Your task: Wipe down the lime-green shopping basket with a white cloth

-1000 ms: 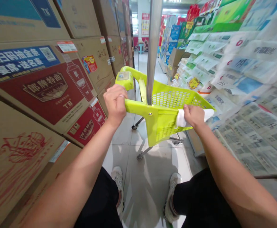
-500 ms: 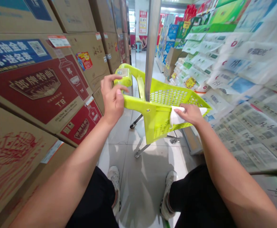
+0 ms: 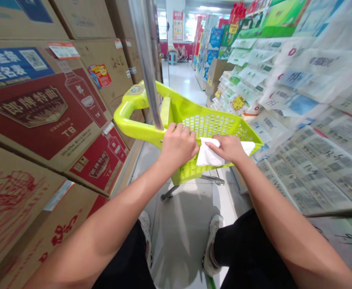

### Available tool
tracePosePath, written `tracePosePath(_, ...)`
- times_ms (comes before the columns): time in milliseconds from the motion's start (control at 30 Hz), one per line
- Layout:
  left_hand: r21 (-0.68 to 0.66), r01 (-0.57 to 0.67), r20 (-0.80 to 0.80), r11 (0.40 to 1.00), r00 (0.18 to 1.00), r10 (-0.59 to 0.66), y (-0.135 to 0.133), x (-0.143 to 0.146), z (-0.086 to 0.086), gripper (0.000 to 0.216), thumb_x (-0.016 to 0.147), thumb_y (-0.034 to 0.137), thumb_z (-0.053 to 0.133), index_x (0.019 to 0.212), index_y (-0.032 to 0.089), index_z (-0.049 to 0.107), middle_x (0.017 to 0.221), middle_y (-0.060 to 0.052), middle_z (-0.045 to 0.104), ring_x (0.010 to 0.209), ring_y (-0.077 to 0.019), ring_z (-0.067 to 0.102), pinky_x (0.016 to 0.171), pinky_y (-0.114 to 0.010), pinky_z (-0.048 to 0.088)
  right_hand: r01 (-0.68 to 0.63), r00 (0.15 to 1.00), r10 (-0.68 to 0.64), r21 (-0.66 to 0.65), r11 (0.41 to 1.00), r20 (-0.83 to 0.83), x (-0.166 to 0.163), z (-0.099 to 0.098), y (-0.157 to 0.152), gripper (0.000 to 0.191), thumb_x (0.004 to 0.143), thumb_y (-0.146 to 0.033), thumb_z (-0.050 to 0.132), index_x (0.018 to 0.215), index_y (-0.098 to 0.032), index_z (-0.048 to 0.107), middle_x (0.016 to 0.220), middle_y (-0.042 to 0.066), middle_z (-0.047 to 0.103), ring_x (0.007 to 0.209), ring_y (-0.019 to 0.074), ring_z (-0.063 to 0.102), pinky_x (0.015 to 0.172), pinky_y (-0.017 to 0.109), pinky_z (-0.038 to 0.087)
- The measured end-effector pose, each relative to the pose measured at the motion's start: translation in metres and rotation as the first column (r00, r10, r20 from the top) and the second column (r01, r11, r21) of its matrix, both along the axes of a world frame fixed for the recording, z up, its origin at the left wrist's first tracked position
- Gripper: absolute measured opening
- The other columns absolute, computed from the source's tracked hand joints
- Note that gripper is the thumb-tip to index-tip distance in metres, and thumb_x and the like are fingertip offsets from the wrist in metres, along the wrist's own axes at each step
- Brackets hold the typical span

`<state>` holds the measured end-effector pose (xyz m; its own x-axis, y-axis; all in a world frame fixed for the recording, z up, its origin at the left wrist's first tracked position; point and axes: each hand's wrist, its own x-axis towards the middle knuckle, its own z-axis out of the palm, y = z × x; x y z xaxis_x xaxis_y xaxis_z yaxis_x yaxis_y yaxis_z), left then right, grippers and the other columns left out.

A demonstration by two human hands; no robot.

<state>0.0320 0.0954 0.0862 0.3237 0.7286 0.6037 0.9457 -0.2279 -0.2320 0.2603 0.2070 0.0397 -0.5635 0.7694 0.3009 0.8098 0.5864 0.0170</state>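
Observation:
A lime-green shopping cart (image 3: 191, 105) with a perforated basket stands sideways in front of me, its handle loop at the left. My left hand (image 3: 179, 145) is closed over the near rim of the basket, just right of the metal pole (image 3: 148, 68). Further right along that rim, my right hand (image 3: 228, 147) presses a white cloth (image 3: 209, 154) against the cart, fingers over the edge and thumb toward me. Part of the cloth shows on both sides of that hand. The fingertips of both hands are hidden behind the rim.
Stacked cardboard cartons (image 3: 40, 108) wall the left side. Packs of tissue paper (image 3: 299, 100) fill the shelves at the right. Beyond the cart, the tiled aisle (image 3: 188, 80) runs to a blue stool (image 3: 172, 57). My shoes (image 3: 214, 245) stand close behind the cart.
My left hand has left the cart's handle and moved right onto the basket rim. The cart and pole have shifted left in view. My right hand stays on the cloth, slightly further left.

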Motion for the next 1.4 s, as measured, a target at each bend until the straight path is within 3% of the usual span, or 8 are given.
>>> tracePosePath(267, -0.015, -0.058, -0.055, 0.998, 0.997, 0.057, 0.006, -0.026, -0.003, 0.039, 0.104, 0.040, 0.052, 0.089, 0.016, 0.080, 0.083, -0.015, 0.079, 0.076, -0.0344, 0.072, 0.078, -0.053, 0.047, 0.108, 0.993, -0.101, -0.152, 0.982, 0.055, 0.053, -0.001, 0.030, 0.074, 0.101, -0.086, 0.044, 0.106, -0.022, 0.080, 0.099, 0.014, 0.082, 0.091, 0.0325, 0.075, 0.067, 0.034, 0.034)
tracePosePath(533, -0.043, -0.012, 0.038, 0.999, 0.999, 0.014, 0.018, -0.032, -0.008, 0.041, 0.103, 0.043, 0.051, 0.090, 0.017, 0.080, 0.084, -0.015, 0.077, 0.081, -0.0341, 0.070, 0.085, -0.055, 0.047, -0.199, 0.961, 0.223, 0.150, 0.968, -0.163, -0.058, -0.009, -0.024, 0.066, 0.112, -0.067, 0.035, 0.125, -0.013, 0.071, 0.116, 0.018, 0.079, 0.108, 0.0336, 0.073, 0.090, 0.040, 0.049)
tracePosePath(633, -0.071, -0.022, 0.081, 0.997, 0.996, 0.028, 0.021, -0.039, -0.009, 0.038, 0.102, 0.046, 0.055, 0.092, 0.019, 0.079, 0.088, -0.014, 0.077, 0.087, -0.0333, 0.070, 0.091, -0.055, 0.046, -0.240, 0.952, 0.262, 0.143, 0.960, -0.158, -0.067, -0.007, -0.022, 0.062, 0.113, -0.064, 0.036, 0.127, -0.014, 0.070, 0.121, 0.017, 0.078, 0.110, 0.0343, 0.072, 0.093, 0.042, 0.051)
tracePosePath(833, -0.086, -0.093, 0.035, 0.992, 0.995, 0.096, 0.032, -0.068, -0.014, 0.036, 0.107, 0.051, 0.055, 0.097, 0.022, 0.074, 0.097, -0.010, 0.077, 0.099, -0.0320, 0.066, 0.099, -0.054, 0.041, 0.108, 0.994, -0.112, -0.161, 0.981, -0.016, -0.005, 0.004, 0.021, 0.077, 0.107, -0.081, 0.038, 0.107, -0.017, 0.081, 0.101, 0.019, 0.080, 0.096, 0.0376, 0.074, 0.081, 0.043, 0.049)
tracePosePath(1000, -0.172, -0.172, -0.041, 0.970, 0.985, 0.168, 0.034, -0.086, -0.010, 0.038, 0.111, 0.056, 0.054, 0.110, 0.022, 0.071, 0.114, -0.011, 0.078, 0.109, -0.0316, 0.061, 0.104, -0.056, 0.037, 0.177, 0.984, -0.172, -0.159, 0.971, 0.045, 0.022, -0.005, 0.034, 0.073, 0.114, -0.068, 0.036, 0.119, -0.011, 0.081, 0.110, 0.023, 0.080, 0.106, 0.0335, 0.072, 0.082, 0.040, 0.043)
tracePosePath(1133, -0.161, -0.223, -0.137, 0.962, 0.970, 0.201, 0.046, -0.097, -0.014, 0.053, 0.114, 0.066, 0.041, 0.120, 0.021, 0.069, 0.124, -0.009, 0.076, 0.114, -0.0299, 0.058, 0.103, -0.057, 0.036, 0.117, 0.991, -0.120, -0.066, 0.991, -0.052, -0.003, -0.012, 0.019, 0.070, 0.116, -0.065, 0.034, 0.135, -0.012, 0.075, 0.130, 0.023, 0.076, 0.121, 0.0356, 0.069, 0.090, 0.044, 0.042)
tracePosePath(1333, -0.076, -0.393, -0.063, 0.916, 0.919, 0.389, 0.057, -0.120, -0.032, 0.033, 0.098, 0.055, 0.071, 0.106, 0.023, 0.066, 0.112, -0.004, 0.072, 0.112, -0.0295, 0.049, 0.106, -0.059, 0.030, -0.233, 0.965, 0.238, 0.059, 0.971, -0.107, -0.073, -0.019, -0.018, 0.080, 0.109, -0.068, 0.048, 0.167, -0.013, 0.046, 0.159, 0.021, 0.059, 0.141, 0.0399, 0.055, 0.115, 0.054, 0.040)
tracePosePath(1400, -0.083, -0.258, 0.020, 0.962, 0.965, 0.261, 0.048, -0.126, -0.033, 0.034, 0.102, 0.058, 0.062, 0.105, 0.024, 0.065, 0.108, -0.004, 0.070, 0.111, -0.0288, 0.046, 0.109, -0.058, 0.027, -0.211, 0.970, 0.219, 0.086, 0.974, -0.105, -0.094, -0.021, -0.031, 0.091, 0.106, -0.068, 0.052, 0.172, -0.008, 0.035, 0.164, 0.023, 0.053, 0.143, 0.0421, 0.052, 0.117, 0.059, 0.039)
